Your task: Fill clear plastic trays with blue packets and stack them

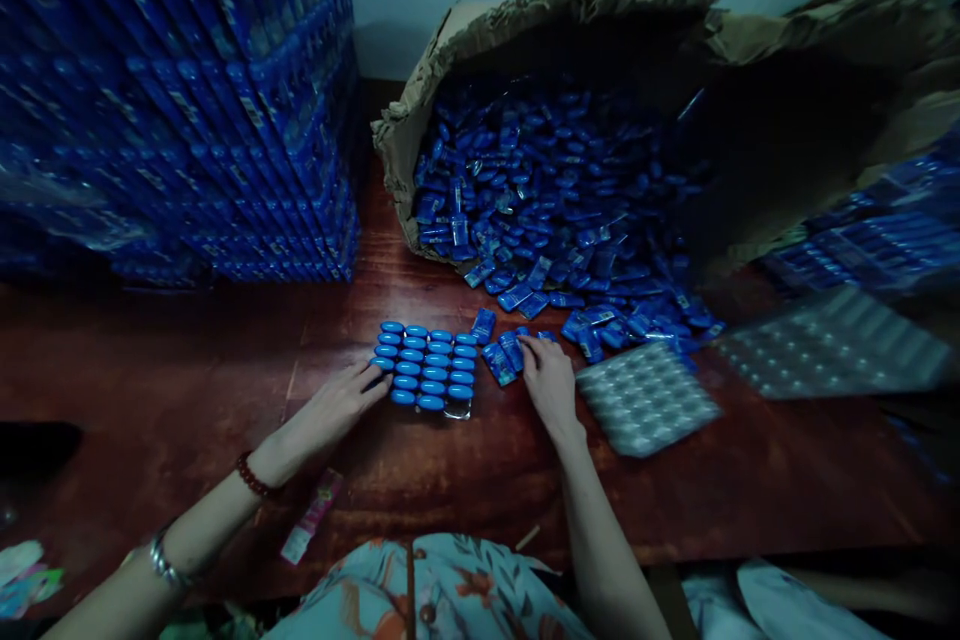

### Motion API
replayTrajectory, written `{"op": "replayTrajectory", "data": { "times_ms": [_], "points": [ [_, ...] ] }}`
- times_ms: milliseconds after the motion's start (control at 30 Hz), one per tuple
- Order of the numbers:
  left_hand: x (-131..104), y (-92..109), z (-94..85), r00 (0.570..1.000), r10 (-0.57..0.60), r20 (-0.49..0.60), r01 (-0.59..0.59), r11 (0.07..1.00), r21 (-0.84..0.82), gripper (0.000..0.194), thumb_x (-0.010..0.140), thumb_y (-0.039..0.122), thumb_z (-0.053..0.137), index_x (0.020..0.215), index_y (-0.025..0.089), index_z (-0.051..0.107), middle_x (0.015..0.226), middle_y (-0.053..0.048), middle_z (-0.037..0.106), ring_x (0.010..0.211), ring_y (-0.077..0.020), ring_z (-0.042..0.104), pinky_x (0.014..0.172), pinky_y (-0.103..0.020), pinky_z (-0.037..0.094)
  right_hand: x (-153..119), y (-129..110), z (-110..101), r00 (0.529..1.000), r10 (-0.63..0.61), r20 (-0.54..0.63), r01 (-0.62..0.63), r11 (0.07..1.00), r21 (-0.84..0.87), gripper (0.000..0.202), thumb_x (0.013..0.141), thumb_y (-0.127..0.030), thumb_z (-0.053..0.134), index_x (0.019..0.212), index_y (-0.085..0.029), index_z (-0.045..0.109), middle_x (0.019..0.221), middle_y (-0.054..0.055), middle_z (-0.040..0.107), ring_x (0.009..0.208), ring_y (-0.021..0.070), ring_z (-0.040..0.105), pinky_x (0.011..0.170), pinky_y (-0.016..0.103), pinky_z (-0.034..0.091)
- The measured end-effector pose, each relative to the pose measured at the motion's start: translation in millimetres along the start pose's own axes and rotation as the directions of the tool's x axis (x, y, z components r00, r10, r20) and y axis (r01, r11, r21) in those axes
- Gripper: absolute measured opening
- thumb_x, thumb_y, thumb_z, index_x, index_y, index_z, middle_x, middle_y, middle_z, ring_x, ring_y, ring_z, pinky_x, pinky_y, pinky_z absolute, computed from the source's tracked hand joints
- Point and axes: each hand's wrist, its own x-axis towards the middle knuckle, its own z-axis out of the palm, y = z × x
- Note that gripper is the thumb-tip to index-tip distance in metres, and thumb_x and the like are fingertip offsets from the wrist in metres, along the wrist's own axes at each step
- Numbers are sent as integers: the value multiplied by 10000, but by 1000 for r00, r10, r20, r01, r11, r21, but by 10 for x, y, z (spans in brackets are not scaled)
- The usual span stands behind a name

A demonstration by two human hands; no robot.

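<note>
On the reddish-brown table, a clear plastic tray [457, 411] holds rows of glossy blue oval pieces [433, 373]. Its bottom right slot shows bare plastic. My left hand [358, 392] is at the tray's left edge, thumb and fingers closed around that side and covering the lower left corner. To the right of the tray lie a few small blue printed packets [499, 364]. My right hand [550, 380] is over these packets, its bent fingertips pinching at one; the fingers partly hide it.
A torn cardboard box [431, 50] spills a heap of blue packets [525, 210] toward me. Tall stacks of blue packs [247, 120] stand at left. Clear empty blister trays [649, 400] lie at right. A pink wrapper [313, 517] lies near the front edge.
</note>
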Motion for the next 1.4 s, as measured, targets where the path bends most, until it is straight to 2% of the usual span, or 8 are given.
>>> {"op": "replayTrajectory", "data": {
  "times_ms": [133, 267, 467, 667, 900, 1167, 1300, 1400],
  "points": [
    [-67, 134, -71, 976, -114, -187, 123, 992, 39, 429, 870, 53, 321, 1228, 189, 514, 1136, -137, 556, 933, -214, 541, 770, -354, 476, 116, -121, 16, 978, 56, 200, -5, 969, -247, 352, 915, -240, 387, 1217, -155, 546, 1103, 141, 601, 956, 238, 563, 777, 336, 420],
    [127, 745, -151, 914, -159, -373, 86, 975, -203, 383, 889, 76, 352, 1226, 177, 503, 1008, -111, 594, 917, -181, 562, 779, -303, 492, 225, -128, 22, 939, 43, 341, 60, 957, -285, 459, 875, -259, 490, 1323, -200, 414, 1184, 125, 539, 957, 226, 582, 731, 294, 425],
    [1015, 1543, 83, 989, -145, -27, 129, 939, -318, 459, 867, 90, 394, 1323, 137, 419, 1321, -159, 484, 1210, -246, 474, 945, -381, 470, 54, -18, -63, 954, 41, 296, -4, 992, -126, 308, 867, -223, 462, 1167, -153, 487, 949, 94, 639, 865, 211, 611, 718, 282, 427],
    [1618, 1623, 375, 874, -438, 211, 448, 894, -1, 543, 836, 4, 322, 1377, 44, 350, 1419, -229, 343, 1322, -336, 318, 1059, -513, 324, -678, 136, -156, 978, 206, -12, -206, 979, 11, 473, 913, -488, 309, 1167, -171, 550, 950, 123, 657, 829, 236, 621, 674, 326, 467],
    [1273, 1846, 445, 953, -179, 243, 231, 952, -203, 443, 853, 17, 351, 1250, 129, 515, 1361, -204, 434, 1271, -332, 402, 875, -467, 506, -982, 308, -393, 985, 171, -17, -166, 971, 173, 445, 869, -542, 409, 1020, -184, 625, 938, 103, 692, 762, 212, 643, 703, 322, 480],
    [983, 1574, 393, 920, -122, 372, 288, 854, -433, 264, 908, 261, 445, 1152, 177, 500, 1206, -167, 467, 1147, -297, 471, 861, -439, 477, -864, 222, -225, 962, 274, -15, -237, 856, 459, 279, 822, -461, 530, 871, -189, 573, 851, 44, 617, 694, 141, 573, 619, 256, 484],
    [589, 1434, 249, 950, 45, 310, 148, 808, -570, 226, 938, 297, 375, 1090, 215, 521, 1074, -96, 539, 1030, -231, 534, 849, -370, 473, -981, 309, -109, 974, 216, -63, -161, 866, 473, 301, 860, -412, 448, 1004, -178, 569, 1036, 99, 584, 962, 194, 559, 837, 356, 471],
    [176, 1205, 52, 975, -88, 206, 202, 738, -643, 194, 945, 291, 371, 1039, 195, 512, 989, -58, 574, 904, -172, 558, 809, -303, 472, -1098, 335, -126, 967, 244, 67, -246, 840, 483, 387, 847, -419, 476, 1144, -172, 489, 1015, 107, 601, 828, 181, 596, 716, 338, 512]
  ]
}}
